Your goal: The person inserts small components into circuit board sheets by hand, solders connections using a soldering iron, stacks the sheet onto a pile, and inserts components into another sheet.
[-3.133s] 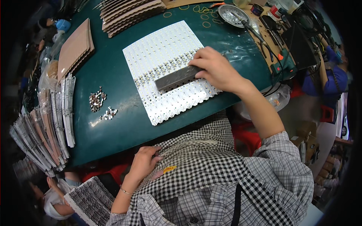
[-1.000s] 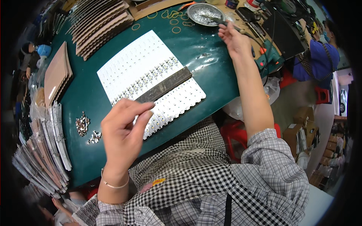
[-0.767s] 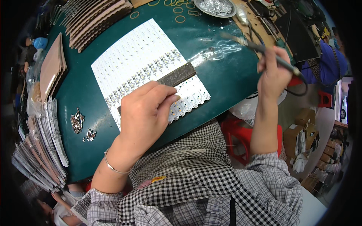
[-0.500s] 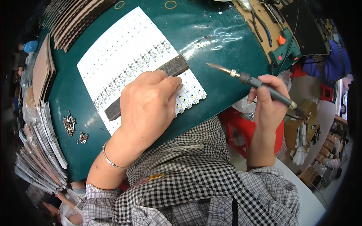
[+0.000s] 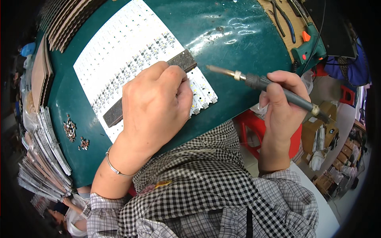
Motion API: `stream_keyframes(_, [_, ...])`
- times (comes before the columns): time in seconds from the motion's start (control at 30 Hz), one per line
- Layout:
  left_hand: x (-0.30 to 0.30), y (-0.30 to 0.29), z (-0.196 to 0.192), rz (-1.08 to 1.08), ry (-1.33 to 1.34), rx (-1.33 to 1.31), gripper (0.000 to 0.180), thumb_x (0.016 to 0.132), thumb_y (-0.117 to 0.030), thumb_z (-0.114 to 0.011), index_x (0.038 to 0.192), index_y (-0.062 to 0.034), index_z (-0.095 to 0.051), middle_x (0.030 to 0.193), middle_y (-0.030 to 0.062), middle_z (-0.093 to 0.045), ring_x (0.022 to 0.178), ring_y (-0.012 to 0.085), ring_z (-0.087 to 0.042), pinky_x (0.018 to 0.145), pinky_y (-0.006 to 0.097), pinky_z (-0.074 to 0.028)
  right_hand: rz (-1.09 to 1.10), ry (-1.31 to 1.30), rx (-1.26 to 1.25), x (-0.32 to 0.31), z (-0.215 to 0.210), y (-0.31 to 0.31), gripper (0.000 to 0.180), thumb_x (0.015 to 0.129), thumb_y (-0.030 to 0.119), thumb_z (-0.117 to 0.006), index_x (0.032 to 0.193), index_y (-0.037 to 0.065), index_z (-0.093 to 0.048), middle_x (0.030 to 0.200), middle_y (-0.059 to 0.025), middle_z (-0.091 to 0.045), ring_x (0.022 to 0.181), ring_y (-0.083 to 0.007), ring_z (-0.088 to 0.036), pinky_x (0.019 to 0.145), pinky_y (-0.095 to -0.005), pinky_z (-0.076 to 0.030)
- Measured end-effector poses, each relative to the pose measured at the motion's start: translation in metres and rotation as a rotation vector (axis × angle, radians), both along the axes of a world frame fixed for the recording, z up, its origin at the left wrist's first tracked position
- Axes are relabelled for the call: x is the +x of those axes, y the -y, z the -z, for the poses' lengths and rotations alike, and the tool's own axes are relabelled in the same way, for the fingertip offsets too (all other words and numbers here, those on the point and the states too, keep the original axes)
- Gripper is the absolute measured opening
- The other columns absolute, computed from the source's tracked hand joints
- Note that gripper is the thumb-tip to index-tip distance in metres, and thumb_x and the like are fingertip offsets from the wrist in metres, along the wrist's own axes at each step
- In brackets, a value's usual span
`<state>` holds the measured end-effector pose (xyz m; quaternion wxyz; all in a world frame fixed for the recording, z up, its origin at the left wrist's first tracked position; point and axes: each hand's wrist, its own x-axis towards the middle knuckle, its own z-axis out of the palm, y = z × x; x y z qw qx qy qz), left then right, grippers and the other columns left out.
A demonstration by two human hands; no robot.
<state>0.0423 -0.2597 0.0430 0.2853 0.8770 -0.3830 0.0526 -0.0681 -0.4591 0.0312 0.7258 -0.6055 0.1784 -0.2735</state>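
My right hand (image 5: 283, 107) holds a soldering iron (image 5: 258, 82) like a pen, its tip pointing left, just off the right edge of a white circuit board panel (image 5: 119, 41). Rows of small parts dot the panel, and its near right edge is notched. Across it lies a dark flat bar (image 5: 183, 60). Over the middle of the bar and the panel rests my left hand (image 5: 154, 103), fingers curled in and closed. Whatever its fingertips pinch, if anything, is hidden beneath the hand. A thin metal bangle circles the left wrist.
Two small heaps of tiny metal parts (image 5: 70, 129) lie on the green table (image 5: 234, 47), left of the panel. Stacked strips (image 5: 47, 146) and brown boards (image 5: 41, 75) line the left edge. Pliers (image 5: 283, 22) and a green tool (image 5: 311, 47) lie at upper right. A red stool (image 5: 254, 127) stands below.
The soldering iron's tip has come left, closer to the bar's right end. My left hand has curled tighter and turned slightly. The whole view has shifted a little.
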Motion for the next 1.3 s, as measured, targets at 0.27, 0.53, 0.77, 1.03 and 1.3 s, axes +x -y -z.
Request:
stream_keyframes(0.27, [-0.001, 0.004, 0.003, 0.0, 0.07, 0.004, 0.01, 0.072, 0.002, -0.071, 0.078, -0.0027, -0.065, 0.068, 0.0087, -0.058, 0.055, 0.0222, -0.059, 0.052, 0.032, -0.048, -0.178, -0.101, -0.22, -0.003, 0.004, 0.009, 0.027, 0.074, -0.003, -0.082, 0.098, -0.005, -0.07, 0.079, -0.0065, -0.07, 0.066, -0.0072, -0.062, 0.059, -0.0181, -0.047])
stream_keyframes(0.53, [0.0, 0.005, 0.007, 0.01, 0.071, 0.01, 0.011, 0.071, 0.003, -0.072, 0.076, -0.0028, -0.063, 0.067, 0.0089, -0.056, 0.055, 0.0243, -0.057, 0.051, 0.034, -0.047, -0.129, -0.123, -0.324, 0.004, 0.004, 0.002, 0.026, 0.076, 0.0, -0.082, 0.098, -0.005, -0.069, 0.079, -0.0068, -0.071, 0.067, -0.0065, -0.062, 0.06, -0.0183, -0.047])
stream_keyframes(0.77, [0.0, 0.009, 0.01, -0.003, 0.059, 0.033, 0.01, 0.071, 0.002, -0.072, 0.075, -0.0033, -0.063, 0.066, 0.0085, -0.056, 0.054, 0.0247, -0.058, 0.051, 0.034, -0.047, -0.131, -0.174, -0.379, 0.007, 0.001, 0.005, 0.026, 0.074, 0.003, -0.084, 0.096, -0.003, -0.071, 0.079, -0.0058, -0.071, 0.068, -0.0066, -0.062, 0.06, -0.0185, -0.048])
stream_keyframes(1.03, [0.0, 0.013, 0.009, -0.01, 0.027, 0.059, 0.011, 0.071, -0.001, -0.065, 0.068, 0.0009, -0.054, 0.067, 0.0138, -0.051, 0.059, 0.0327, -0.058, 0.05, 0.042, -0.047, -0.137, -0.188, -0.478, 0.01, -0.007, 0.003, 0.028, 0.071, 0.005, -0.087, 0.094, -0.003, -0.073, 0.08, -0.0063, -0.072, 0.069, -0.0085, -0.065, 0.062, -0.0193, -0.05])
stream_keyframes(1.3, [0.0, 0.013, 0.007, -0.025, 0.034, 0.072, 0.007, 0.073, -0.001, -0.071, 0.074, -0.0025, -0.064, 0.067, 0.0097, -0.057, 0.054, 0.0271, -0.059, 0.051, 0.036, -0.048, -0.163, -0.109, -0.562, 0.009, -0.004, 0.003, 0.03, 0.074, -0.002, -0.082, 0.101, -0.007, -0.07, 0.076, -0.0079, -0.068, 0.059, -0.008, -0.059, 0.054, -0.018, -0.044])
